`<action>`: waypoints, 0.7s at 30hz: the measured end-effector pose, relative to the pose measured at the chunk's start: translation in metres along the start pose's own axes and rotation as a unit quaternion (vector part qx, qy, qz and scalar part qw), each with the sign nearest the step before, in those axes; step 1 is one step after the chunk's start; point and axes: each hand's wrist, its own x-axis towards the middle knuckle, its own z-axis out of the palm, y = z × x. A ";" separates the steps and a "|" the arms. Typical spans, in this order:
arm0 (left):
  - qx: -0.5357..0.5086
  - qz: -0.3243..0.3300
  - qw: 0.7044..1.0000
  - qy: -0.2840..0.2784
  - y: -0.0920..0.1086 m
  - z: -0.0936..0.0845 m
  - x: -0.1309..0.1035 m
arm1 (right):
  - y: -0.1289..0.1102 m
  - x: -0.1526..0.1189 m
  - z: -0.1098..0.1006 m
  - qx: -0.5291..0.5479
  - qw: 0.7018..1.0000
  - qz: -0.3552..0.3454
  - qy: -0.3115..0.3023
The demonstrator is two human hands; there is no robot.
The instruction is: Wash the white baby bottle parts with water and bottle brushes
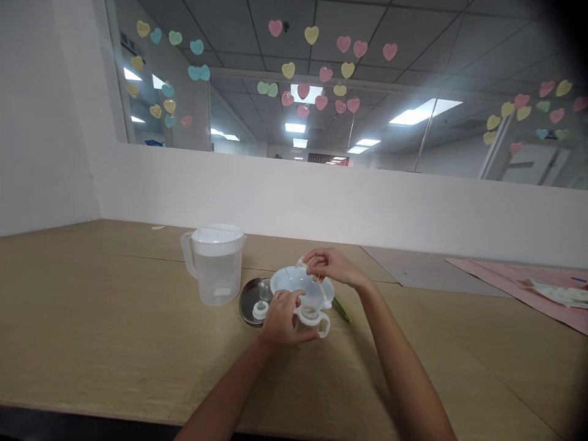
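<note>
Left fingers [307, 336] around a clear handled bottle [309, 326], right fingers [316, 260] on a whitish tube [323, 293] above a pale bowl [296, 280]

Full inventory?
Lidded pitcher: 1, translucent, left
Tray: 1, silver, centre
Cap: 1, clear, tray
Bottle collar: 1, white, tray
Bowl: 1, whitish, centre
Handled bottle: 1, clear, front
Tube: 1, whitish, centre
Stick: 1, green, centre
Scrap: 1, yellowish, rear
Mat: 1, grey, right
Cloth: 1, pink, right
Packet: 1, whitish, cloth
Table: 1, tan, foreground
Heart notes: many, multicoloured, window
Lights: several, white, overhead
Walls: 2, white, background
Left hand: 1, holding bottle
Right hand: 1, holding tube
</note>
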 end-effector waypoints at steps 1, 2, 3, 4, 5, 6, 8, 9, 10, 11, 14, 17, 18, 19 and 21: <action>-0.011 -0.001 1.000 0.014 -0.002 -0.001 0.000 | -0.001 -0.001 0.002 -0.015 1.000 -0.001 -0.024; -0.020 -0.012 0.999 0.036 -0.004 -0.002 0.000 | -0.001 -0.001 0.005 -0.027 0.999 0.000 -0.038; -0.025 -0.036 0.997 0.067 -0.007 -0.002 0.000 | -0.001 -0.001 0.007 -0.035 0.999 0.000 -0.041; -0.025 -0.074 0.991 0.105 -0.011 -0.002 0.001 | -0.001 0.000 0.009 -0.037 0.999 -0.001 -0.035; -0.022 -0.122 0.981 0.147 -0.017 -0.002 0.001 | -0.001 0.001 0.010 -0.036 0.999 -0.005 -0.024; -0.020 -0.177 0.965 0.190 -0.023 -0.002 0.002 | -0.001 0.002 0.012 -0.032 0.999 -0.010 -0.009; -0.025 -0.284 0.923 0.257 -0.036 0.001 0.002 | -0.002 0.002 0.013 -0.024 0.999 -0.022 0.017; -0.031 -0.330 0.903 0.274 -0.042 0.002 0.002 | -0.002 0.001 0.013 -0.024 0.999 -0.025 0.021; -0.035 -0.367 0.887 0.279 -0.047 0.003 0.002 | -0.002 0.001 0.013 -0.028 0.999 -0.026 0.017; -0.038 -0.385 0.878 0.280 -0.051 0.004 0.001 | -0.002 0.000 0.012 -0.035 0.999 -0.024 0.004; -0.024 -0.408 0.885 0.223 -0.053 0.005 -0.001 | -0.001 -0.001 0.013 -0.057 0.998 -0.019 -0.030; 0.016 -0.423 0.899 0.112 -0.048 0.004 -0.002 | -0.003 -0.001 0.013 -0.057 0.998 -0.037 0.004; 0.024 -0.424 0.901 0.090 -0.047 0.003 -0.002 | -0.004 -0.001 0.012 -0.054 0.997 -0.045 0.022; 0.024 -0.422 0.902 0.085 -0.046 0.003 -0.002 | -0.005 -0.002 0.011 -0.053 0.997 -0.052 0.035; 0.011 -0.415 0.904 0.103 -0.047 0.004 -0.002 | -0.007 -0.004 0.009 -0.056 0.996 -0.056 0.040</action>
